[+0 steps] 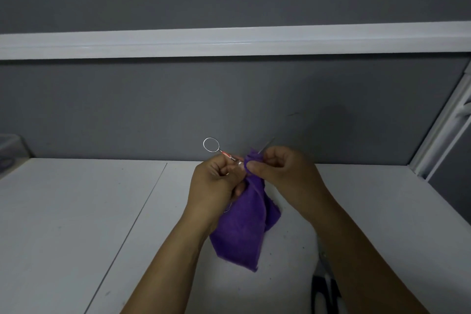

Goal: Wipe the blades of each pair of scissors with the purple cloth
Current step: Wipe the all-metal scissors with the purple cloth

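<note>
1 pair of scissors in view, small, silver, held up in the air above the surface, about centre frame. One ring handle sticks out up-left of the left hand, with a red-orange mark on the shank just below it. A second ring partly shows under that hand, against the cloth. 1 purple cloth: its top is bunched round the blades and the rest hangs down between the two wrists, lower corner near the surface; can't tell if it touches. A thin blade tip pokes out above the cloth, pointing up-right. Left hand: fingers curled round the scissors at the shank. Right hand: thumb and fingers pinching the cloth onto the blades. 2 bare forearms come in from the bottom edge. The surface is white, with 1 seam running diagonally on the left. Behind it is a grey partition wall with 1 white rail across it and a white frame at the right corner. Far left: 1 blurry translucent container with something purple inside, too blurred to identify. Bottom right: 1 black-and-white item, cut off by the right arm.
</note>
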